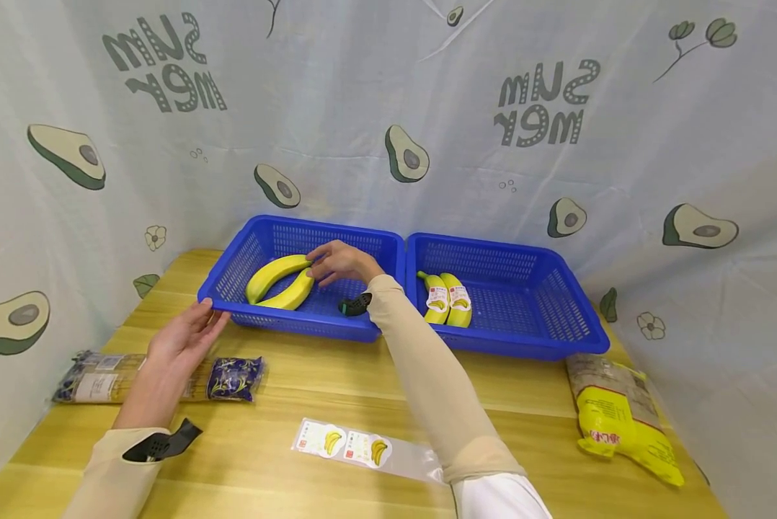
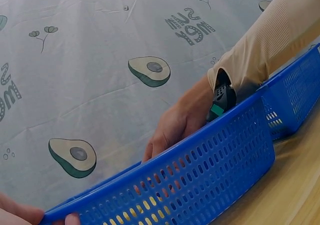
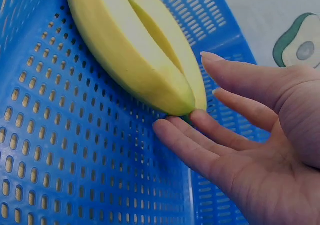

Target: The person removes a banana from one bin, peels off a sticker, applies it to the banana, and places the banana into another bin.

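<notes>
My right hand [image 1: 339, 263] reaches into the left blue basket [image 1: 304, 326], where two yellow bananas [image 1: 291, 294] lie side by side. Up close in the right wrist view, its fingers are loosely extended and the fingertips touch or nearly touch the tip of the nearer banana [image 3: 135, 60]. My left hand [image 1: 184, 339] holds the basket's front left corner. In the left wrist view, the left thumb [image 2: 20, 212] lies at the rim and a fingertip shows against the outer wall. The bananas are mostly hidden there behind the perforated side.
A second blue basket [image 1: 525, 344] adjoins on the right, holding two bananas [image 1: 447, 299] with white labels. On the table lie a strip of banana stickers [image 1: 356, 443], a pack of noodle-like sticks [image 1: 122, 378] under the left arm, and a yellow-and-clear bag [image 1: 615, 414]. A printed curtain [image 1: 362, 94] hangs behind.
</notes>
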The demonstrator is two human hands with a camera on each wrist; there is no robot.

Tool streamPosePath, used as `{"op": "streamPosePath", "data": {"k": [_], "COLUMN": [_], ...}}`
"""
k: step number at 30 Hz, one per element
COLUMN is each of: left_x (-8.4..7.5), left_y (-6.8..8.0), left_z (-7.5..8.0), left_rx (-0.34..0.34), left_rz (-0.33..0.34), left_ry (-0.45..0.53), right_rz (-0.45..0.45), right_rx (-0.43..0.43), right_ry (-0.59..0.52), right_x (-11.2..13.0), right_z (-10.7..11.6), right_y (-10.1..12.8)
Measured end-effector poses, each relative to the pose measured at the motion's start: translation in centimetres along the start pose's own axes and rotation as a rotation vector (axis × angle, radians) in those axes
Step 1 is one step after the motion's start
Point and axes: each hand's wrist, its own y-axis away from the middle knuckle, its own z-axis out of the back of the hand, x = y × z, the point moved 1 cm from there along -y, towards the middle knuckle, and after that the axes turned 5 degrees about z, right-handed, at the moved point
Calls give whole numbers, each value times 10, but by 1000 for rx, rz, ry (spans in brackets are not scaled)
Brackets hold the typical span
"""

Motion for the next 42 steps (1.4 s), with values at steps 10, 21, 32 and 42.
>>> {"op": "streamPosePath", "data": {"k": [10, 21, 32, 42], "left_x": [0, 3, 5, 4], "left_y": [1, 2, 2, 3], "left_z": [-2, -2, -1, -1], "left_rx": [-9, 2, -17, -19], "left_rz": [-6, -19, -22, -6], "left_ry": [-17, -62, -85, -36], "right_rz": [17, 28, 96, 159], "right_rx": [-59, -2, -70, -116], "right_ry": [-23, 14, 43, 46], "right_x": [3, 5, 14, 16], "right_z": [3, 12, 23, 43], "right_y": [3, 19, 51, 88]}}
